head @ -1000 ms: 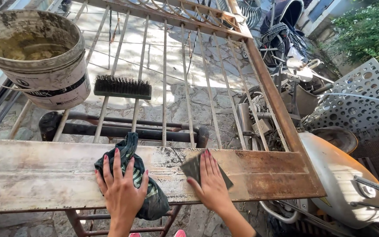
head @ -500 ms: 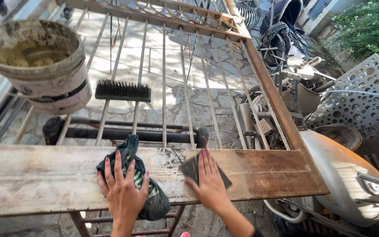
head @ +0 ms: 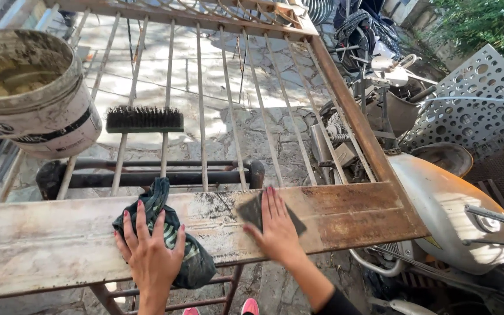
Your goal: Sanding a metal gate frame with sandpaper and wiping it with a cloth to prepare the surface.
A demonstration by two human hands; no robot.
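The left hand (head: 150, 251) lies flat, fingers spread, pressing a dark crumpled rag (head: 167, 233) onto the wide flat bar (head: 42, 245) of a rusty metal gate (head: 345, 116). The rag hangs over the bar's near edge at 6 o'clock and pokes past its far edge at 12 o'clock. The right hand (head: 276, 227), at 3 o'clock from the left and near it, rests palm-down with fingers extended and close together on a dark sheet of sandpaper (head: 255, 211), which lies flat on the bar; its corners show beyond the hand at 10 and 4 o'clock. Neither hand is closed around anything.

To 3 o'clock of the sandpaper the bar runs rusty and bare to the gate's corner; to 9 o'clock of the rag it runs pale and bare to the picture's edge.

At 12 o'clock, a wire brush (head: 144, 119) lies across the thin upright bars. At 10 o'clock, a dirty bucket (head: 36, 111) sits on them. A motorcycle (head: 456, 204) stands just beside the gate's right edge.
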